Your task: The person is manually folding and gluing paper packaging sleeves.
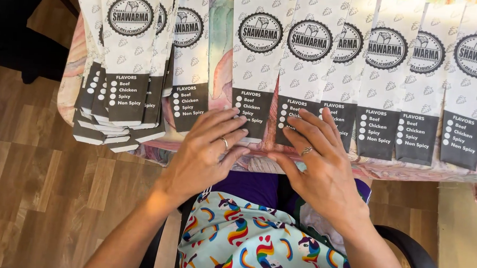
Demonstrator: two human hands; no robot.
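Along the near edge of the cloth-covered table with its pastel printed pattern (221, 40), a row of long white paper sleeves with dark grey lower bands (385, 76) lies side by side, overlapping slightly, and well beyond the left fingers a fanned stack of the same paper sleeves (124, 73) hangs over the table corner. Both hands rest flat, empty, gripping nothing. The left hand (205, 148) lies palm down, fingers spread, its fingertips (234, 113) on the dark band of the white sleeve just ahead of them (257, 64). The right hand (319, 157) is likewise splayed, its fingertips (304, 117) touching the next sleeve over (306, 61). A silver ring (225, 143) sits on the left hand, a gold ring (306, 150) on the right. To smooth and align these two sleeves well, I judge light, even pressure from flat fingers is best, sliding the bottom edges level without creasing the paper or disturbing neighbours.
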